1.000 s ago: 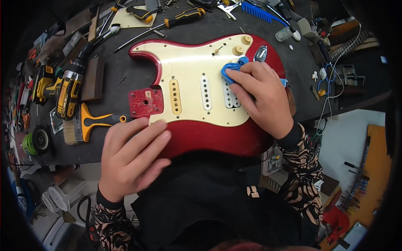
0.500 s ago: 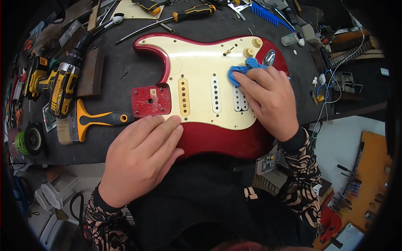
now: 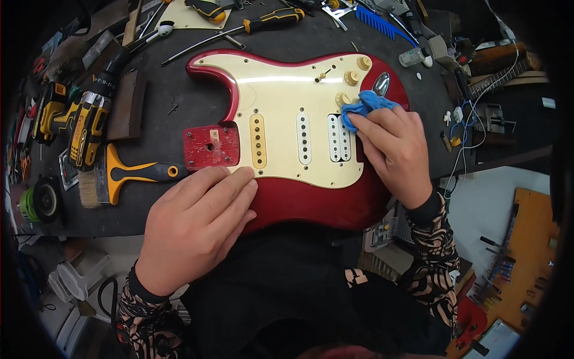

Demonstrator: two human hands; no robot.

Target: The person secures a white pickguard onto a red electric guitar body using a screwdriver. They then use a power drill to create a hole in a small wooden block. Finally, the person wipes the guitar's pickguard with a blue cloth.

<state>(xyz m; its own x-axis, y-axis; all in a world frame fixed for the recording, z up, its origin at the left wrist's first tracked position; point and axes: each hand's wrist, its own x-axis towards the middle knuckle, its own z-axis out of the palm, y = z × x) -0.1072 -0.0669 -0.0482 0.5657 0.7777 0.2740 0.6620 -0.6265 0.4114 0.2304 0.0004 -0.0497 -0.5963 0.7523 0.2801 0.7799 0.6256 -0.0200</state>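
A red electric guitar body (image 3: 311, 200) with a cream pickguard (image 3: 281, 102) lies flat on the dark workbench (image 3: 155, 197), its neck pocket empty. My left hand (image 3: 194, 230) rests flat on the body's near edge, fingers together, pressing it down. My right hand (image 3: 394, 149) holds a crumpled blue cloth (image 3: 368, 106) against the pickguard beside the cream control knobs (image 3: 351, 78) and the bridge pickup. Three pickups (image 3: 304, 137) sit between my two hands.
A yellow cordless drill (image 3: 86, 128) and a brush with a yellow-black handle (image 3: 128, 176) lie left of the guitar. Screwdrivers (image 3: 272, 21), a blue comb (image 3: 382, 24) and small parts crowd the bench's far side. Wires hang at the right edge.
My right hand with the blue cloth slid slightly right and toward the knobs on the pickguard. My left hand stayed pressed on the body's near edge.
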